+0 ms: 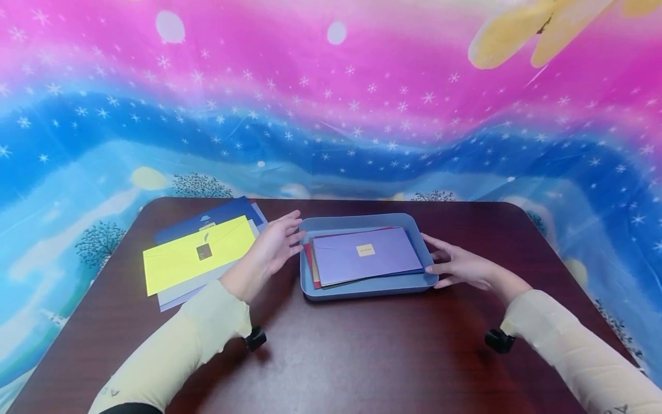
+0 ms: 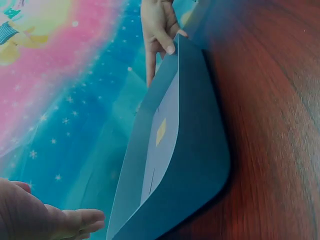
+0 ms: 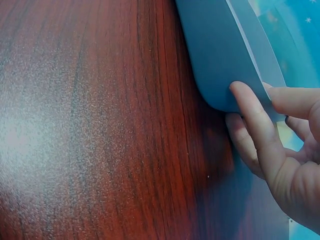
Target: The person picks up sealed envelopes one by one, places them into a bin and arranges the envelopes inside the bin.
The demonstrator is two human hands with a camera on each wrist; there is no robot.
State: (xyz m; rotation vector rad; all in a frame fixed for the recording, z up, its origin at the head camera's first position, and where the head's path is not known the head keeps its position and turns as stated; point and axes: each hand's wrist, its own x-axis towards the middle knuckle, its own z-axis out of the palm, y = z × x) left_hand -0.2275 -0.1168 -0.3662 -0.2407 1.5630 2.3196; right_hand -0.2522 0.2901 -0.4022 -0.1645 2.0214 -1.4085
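Observation:
A blue-grey tray (image 1: 362, 292) lies on the table, holding a stack of envelopes topped by a lavender envelope (image 1: 383, 264) with a cream label. My left hand (image 1: 276, 241) is beside the tray's left end, fingers extended and slightly spread, holding nothing. At the opposite end, my right hand (image 1: 460, 267) grips the near right corner. In the right wrist view, one fingertip (image 3: 242, 92) presses the outer wall, another digit reaches over the rim, and a third sits near the bottom edge.
Left of the tray, a bright yellow envelope (image 1: 176, 264) overlaps a dark blue envelope (image 1: 227, 210) and paler ones. The dark wood table (image 1: 351, 351) ends before a colourful printed cloth (image 1: 320, 103). A black wrist mount (image 1: 255, 338) hangs below the left sleeve, another (image 1: 499, 341) below the right.

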